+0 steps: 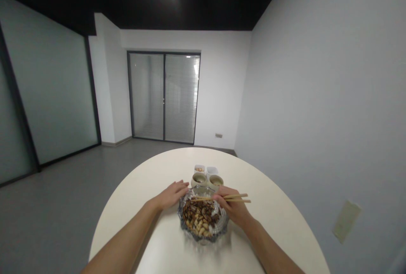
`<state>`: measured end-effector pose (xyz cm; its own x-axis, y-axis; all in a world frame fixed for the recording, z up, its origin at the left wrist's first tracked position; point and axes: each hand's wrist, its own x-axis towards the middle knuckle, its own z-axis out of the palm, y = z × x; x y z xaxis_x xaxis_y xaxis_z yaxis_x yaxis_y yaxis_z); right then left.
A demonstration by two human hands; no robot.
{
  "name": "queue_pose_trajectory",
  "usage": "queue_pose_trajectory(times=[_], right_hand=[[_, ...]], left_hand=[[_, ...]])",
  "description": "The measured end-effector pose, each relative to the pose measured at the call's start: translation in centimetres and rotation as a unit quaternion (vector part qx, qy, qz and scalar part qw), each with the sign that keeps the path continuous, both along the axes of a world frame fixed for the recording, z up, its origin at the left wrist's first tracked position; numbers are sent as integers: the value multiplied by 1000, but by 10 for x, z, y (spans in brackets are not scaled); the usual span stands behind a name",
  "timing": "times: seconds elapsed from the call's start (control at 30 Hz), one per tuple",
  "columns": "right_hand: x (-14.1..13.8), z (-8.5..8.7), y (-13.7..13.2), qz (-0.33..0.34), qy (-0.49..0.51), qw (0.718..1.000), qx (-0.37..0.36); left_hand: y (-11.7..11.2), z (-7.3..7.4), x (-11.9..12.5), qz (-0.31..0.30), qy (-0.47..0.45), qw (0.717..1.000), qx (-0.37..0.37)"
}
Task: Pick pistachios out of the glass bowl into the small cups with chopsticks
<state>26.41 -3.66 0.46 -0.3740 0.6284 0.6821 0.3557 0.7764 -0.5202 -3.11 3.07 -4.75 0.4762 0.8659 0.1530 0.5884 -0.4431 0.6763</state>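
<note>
A cut-glass bowl [222, 226] of mixed nuts and dark seeds sits on the round cream table [279, 219] in front of me. My right hand [233, 206] is closed round a pair of wooden chopsticks [238, 198], whose tips point left over the bowl's far side. My left hand [173, 193] rests on the table against the bowl's left rim, fingers stretched out and holding nothing.
Just beyond the bowl stand two small round cups [199, 179] [216, 180] and two small square white dishes [199, 168] [212, 170]. Grey floor, a glass partition and a sliding door lie beyond the table; a white wall runs along the right.
</note>
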Motion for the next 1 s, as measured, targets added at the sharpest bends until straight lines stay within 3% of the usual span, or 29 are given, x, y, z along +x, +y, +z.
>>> queue_pose_trajectory(times=[0.27,1.0], right_hand=[[6,-2,4,-32,-12,999,-4],[5,-2,2,-42,10,999,-8]], left_hand=[[-3,3,0,1,-11,1000,-4],[-2,1,0,2,-15,1000,-1]])
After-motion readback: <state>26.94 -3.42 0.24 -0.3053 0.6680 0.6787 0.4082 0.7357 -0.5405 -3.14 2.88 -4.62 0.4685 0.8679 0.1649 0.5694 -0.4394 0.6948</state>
